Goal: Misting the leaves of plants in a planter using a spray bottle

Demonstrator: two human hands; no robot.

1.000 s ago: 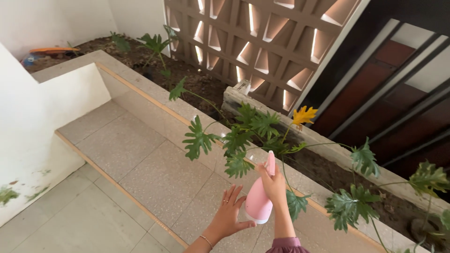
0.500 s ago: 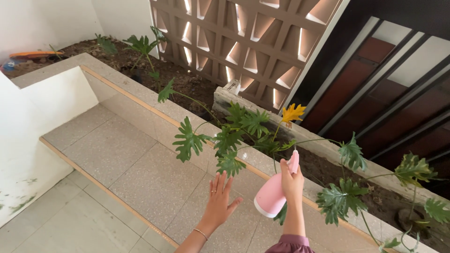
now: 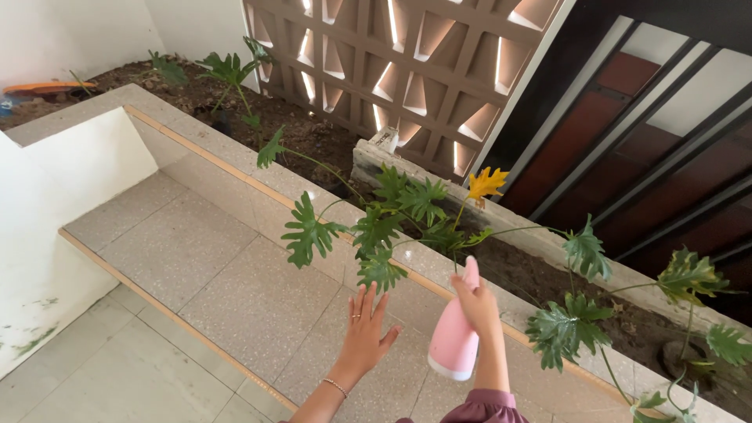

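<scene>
My right hand [image 3: 475,304] grips a pink spray bottle [image 3: 456,337], its nozzle pointing up toward a leafy green plant [image 3: 392,223] with deeply cut leaves. My left hand [image 3: 366,330] is raised with fingers spread, just below the plant's lowest leaf, holding nothing. It wears a ring and a thin bracelet. One leaf [image 3: 486,184] of the plant is yellow. The plant grows from soil in a long planter bed [image 3: 540,278].
A speckled stone ledge [image 3: 235,266] and step run diagonally below the hands. More green plants [image 3: 580,321] spread at the right; another small one [image 3: 227,70] stands far left. A patterned lattice wall [image 3: 407,70] rises behind. White walls stand at the left.
The spray bottle has swung from tilted to more upright and moved slightly left. My left hand stays raised and spread under the leaves. The view has shifted a little.
</scene>
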